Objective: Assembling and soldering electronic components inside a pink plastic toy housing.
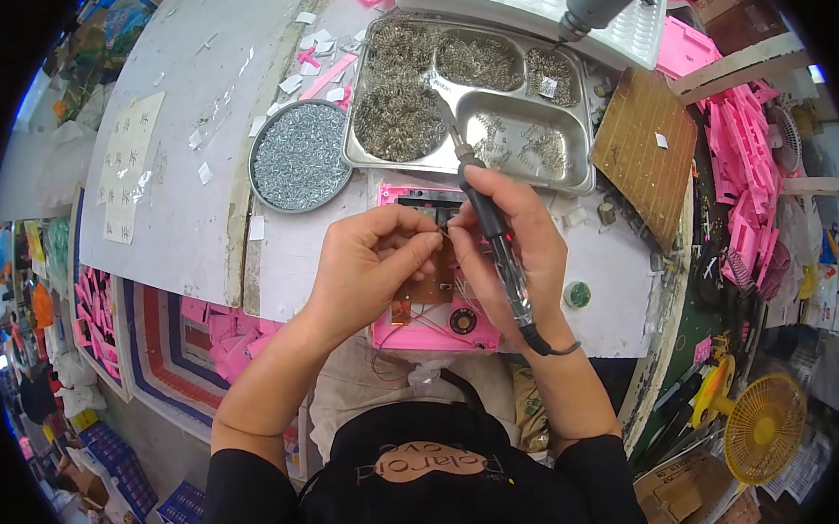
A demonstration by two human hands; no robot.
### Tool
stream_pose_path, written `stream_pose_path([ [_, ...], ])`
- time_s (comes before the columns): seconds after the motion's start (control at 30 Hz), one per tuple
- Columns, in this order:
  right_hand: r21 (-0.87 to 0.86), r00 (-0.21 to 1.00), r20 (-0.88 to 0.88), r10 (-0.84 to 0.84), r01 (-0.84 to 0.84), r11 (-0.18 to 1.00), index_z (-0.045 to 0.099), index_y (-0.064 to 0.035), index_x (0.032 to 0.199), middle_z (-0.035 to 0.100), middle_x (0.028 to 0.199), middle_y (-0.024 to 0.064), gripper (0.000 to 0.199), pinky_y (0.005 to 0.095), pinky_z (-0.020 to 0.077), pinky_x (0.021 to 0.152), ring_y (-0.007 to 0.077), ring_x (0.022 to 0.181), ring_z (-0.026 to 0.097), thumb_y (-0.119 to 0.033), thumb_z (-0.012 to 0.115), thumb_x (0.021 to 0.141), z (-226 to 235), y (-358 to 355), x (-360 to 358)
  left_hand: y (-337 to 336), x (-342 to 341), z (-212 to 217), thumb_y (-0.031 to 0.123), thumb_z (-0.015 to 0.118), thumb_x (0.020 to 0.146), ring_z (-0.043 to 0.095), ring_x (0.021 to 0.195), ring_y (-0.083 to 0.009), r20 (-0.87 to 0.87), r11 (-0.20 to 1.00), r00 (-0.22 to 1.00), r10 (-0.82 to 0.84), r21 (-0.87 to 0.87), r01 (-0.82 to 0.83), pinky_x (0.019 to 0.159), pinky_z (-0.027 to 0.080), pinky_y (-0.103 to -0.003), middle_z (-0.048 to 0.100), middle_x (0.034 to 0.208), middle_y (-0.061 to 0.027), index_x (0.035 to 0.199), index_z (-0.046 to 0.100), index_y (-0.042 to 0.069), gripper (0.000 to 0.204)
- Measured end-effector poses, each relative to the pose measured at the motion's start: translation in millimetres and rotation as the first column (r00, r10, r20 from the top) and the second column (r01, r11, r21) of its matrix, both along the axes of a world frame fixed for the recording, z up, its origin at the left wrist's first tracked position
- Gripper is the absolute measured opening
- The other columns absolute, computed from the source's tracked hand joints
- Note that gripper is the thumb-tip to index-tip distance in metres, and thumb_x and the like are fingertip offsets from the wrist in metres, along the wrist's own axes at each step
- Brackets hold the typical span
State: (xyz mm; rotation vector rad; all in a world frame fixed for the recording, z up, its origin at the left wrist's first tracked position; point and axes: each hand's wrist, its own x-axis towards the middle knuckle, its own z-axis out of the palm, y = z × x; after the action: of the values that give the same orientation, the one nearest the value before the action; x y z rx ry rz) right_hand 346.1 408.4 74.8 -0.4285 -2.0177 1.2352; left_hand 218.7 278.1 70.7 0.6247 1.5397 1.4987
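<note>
The pink plastic casing (pixel 483 334) sits right at the centre of my feed, at the near edge of the worktable (pixel 293 258), a brown circuit board (pixel 430 288) inside it and a round black speaker (pixel 462 321) at its five o'clock. Here's my left hand (pixel 368 264), in from seven, thumb and forefinger pinched narrow over the board's twelve o'clock edge; whether anything is between those tips, I can't tell from here. And my right hand (pixel 521 234), in from five, has the soldering iron (pixel 482 200) across its grip, bit aimed at eleven and showing over the steel compartment tray (pixel 580 175), its fingertips close beside the left's. That tray lies at twelve to one from the casing, loaded with small coiled springs (pixel 395 123). Between ten and eleven, a round dish (pixel 255 166) of silvery metal parts (pixel 301 157); out at four, a yellow fan (pixel 764 425).
</note>
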Motion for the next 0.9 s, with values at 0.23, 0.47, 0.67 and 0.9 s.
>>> stream_pose_path([
  [0.23, -0.168, 0.999, -0.041, 0.016, -0.023, 0.985, 0.065, -0.0057, 0.132, 0.065, 0.102, 0.0101, 0.055, 0.0300, 0.0549, 0.077, 0.0185, 0.084, 0.067, 0.013, 0.073, 0.081, -6, -3, 0, 3, -3, 10, 0.009, 0.071, 0.098, 0.065, 0.070, -0.0056, -0.041, 0.988, 0.996, -0.082, -0.134, 0.076, 0.063, 0.053, -0.021, 0.072, 0.083, -0.0021, 0.102, 0.072, -0.002, 0.012],
  [0.47, 0.019, 0.999, -0.035, -0.020, 0.020, 1.000, 0.064, -0.0060, 0.132, 0.065, 0.100, 0.0099, 0.056, 0.0298, 0.0545, 0.076, 0.0177, 0.083, 0.067, 0.013, 0.074, 0.081, -10, -2, 1, 1, -3, -3, 0.010, 0.072, 0.098, 0.065, 0.071, -0.0051, 0.039, 0.998, 0.999, -0.005, -0.060, 0.007, 0.064, 0.054, -0.020, 0.072, 0.084, -0.0019, 0.103, 0.072, -0.002, 0.013],
  [0.67, -0.113, 0.999, -0.032, 0.006, -0.009, 0.994, 0.064, -0.0065, 0.132, 0.065, 0.098, 0.0096, 0.058, 0.0300, 0.0541, 0.076, 0.0194, 0.084, 0.067, 0.014, 0.074, 0.079, -10, -3, -2, 3, -5, -1, 0.011, 0.072, 0.098, 0.064, 0.070, -0.0045, 0.030, 0.996, 0.998, -0.051, -0.072, 0.053, 0.063, 0.053, -0.020, 0.071, 0.084, -0.0015, 0.103, 0.072, -0.002, 0.014],
  [0.9, 0.349, 1.000, -0.027, 0.007, 0.003, 0.937, 0.064, -0.0066, 0.130, 0.067, 0.101, 0.0115, 0.058, 0.0447, 0.0524, 0.098, 0.0258, 0.090, 0.069, 0.012, 0.075, 0.077, -15, -4, 10, 2, -5, -1, 0.010, 0.072, 0.096, 0.060, 0.068, -0.0048, -0.045, 0.998, 0.999, -0.004, -0.057, 0.001, 0.060, 0.050, -0.022, 0.068, 0.082, 0.0001, 0.097, 0.071, -0.001, 0.012],
])
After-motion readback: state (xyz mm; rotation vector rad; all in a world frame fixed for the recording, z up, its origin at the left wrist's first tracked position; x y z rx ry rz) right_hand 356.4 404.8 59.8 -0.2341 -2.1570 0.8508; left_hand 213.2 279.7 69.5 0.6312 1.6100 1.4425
